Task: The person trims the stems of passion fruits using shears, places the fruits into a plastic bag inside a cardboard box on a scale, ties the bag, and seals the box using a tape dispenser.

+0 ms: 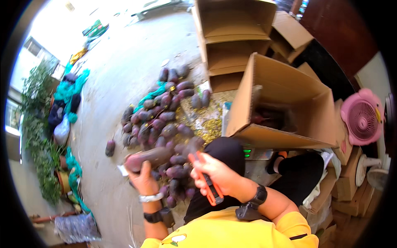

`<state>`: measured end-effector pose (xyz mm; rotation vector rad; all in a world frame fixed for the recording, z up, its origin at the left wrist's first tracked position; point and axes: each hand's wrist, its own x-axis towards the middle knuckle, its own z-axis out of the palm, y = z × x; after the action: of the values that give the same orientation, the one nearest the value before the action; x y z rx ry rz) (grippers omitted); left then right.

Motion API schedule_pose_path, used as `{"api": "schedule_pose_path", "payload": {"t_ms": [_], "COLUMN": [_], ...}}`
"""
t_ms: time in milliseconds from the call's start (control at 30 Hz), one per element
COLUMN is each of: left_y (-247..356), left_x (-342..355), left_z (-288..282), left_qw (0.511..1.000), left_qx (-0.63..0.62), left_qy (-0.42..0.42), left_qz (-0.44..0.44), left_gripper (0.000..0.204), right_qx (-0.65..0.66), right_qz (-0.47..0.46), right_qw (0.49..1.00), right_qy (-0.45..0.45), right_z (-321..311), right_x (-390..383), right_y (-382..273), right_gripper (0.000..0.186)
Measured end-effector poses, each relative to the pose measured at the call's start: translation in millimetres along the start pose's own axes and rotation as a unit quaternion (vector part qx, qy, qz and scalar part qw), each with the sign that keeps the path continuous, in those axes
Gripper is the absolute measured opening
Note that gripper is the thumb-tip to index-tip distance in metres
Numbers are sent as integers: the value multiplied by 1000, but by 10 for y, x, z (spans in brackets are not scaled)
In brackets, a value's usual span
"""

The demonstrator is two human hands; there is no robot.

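Observation:
My left hand (pixel 142 182) is wrapped round the underside of a long, dark purple radish (pixel 151 159) with a reddish end, which lies nearly level above a pile of similar radishes (pixel 159 120). In my right hand (pixel 221 175) is an orange-and-black knife (pixel 211 189), its handle slanting down toward me. The knife's front end is smeared by motion close to the right end of the radish, so I cannot tell whether they touch. Right of my knee, an open cardboard box (pixel 285 138) stands on a scale (pixel 258 154) with a lit green display. Several dark radishes show inside the box.
Stacked open cardboard boxes (pixel 235 31) stand ahead. A pink fan (pixel 362 117) and more cartons (pixel 349 177) are at the right. Green netting (pixel 155 95) lies among the radishes, with yellowish scraps (pixel 209 131) beside them. Potted plants (pixel 41 128) line the left wall.

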<state>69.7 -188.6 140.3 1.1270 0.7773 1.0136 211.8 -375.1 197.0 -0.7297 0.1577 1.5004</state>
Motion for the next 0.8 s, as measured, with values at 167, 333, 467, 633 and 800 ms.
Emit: {"api": "schedule_pose_path", "payload": {"t_ms": [167, 333, 467, 633, 800], "left_y": [747, 1314, 1532, 1219, 312], "left_x": [114, 181, 37, -187, -613], "left_z": [539, 1223, 2168, 3525, 4459], "left_qw": [977, 936, 899, 666, 384], "left_qx": [32, 127, 96, 201, 327], "left_qy": [-181, -260, -396, -698, -834], "left_qz": [106, 203, 157, 172, 224], "left_gripper": [73, 89, 97, 88, 59], "right_qx": [-137, -183, -193, -152, -142], "right_qz": [-54, -274, -649, -632, -562], "right_qw": [988, 944, 658, 491, 551], "right_qy": [-52, -19, 330, 580, 600], "right_z": [-36, -62, -589, -1064, -1228], "right_x": [-348, -1347, -1914, -2251, -2251], "right_y": [-208, -559, -648, -866, -863], "right_gripper": [54, 55, 47, 44, 47]}}
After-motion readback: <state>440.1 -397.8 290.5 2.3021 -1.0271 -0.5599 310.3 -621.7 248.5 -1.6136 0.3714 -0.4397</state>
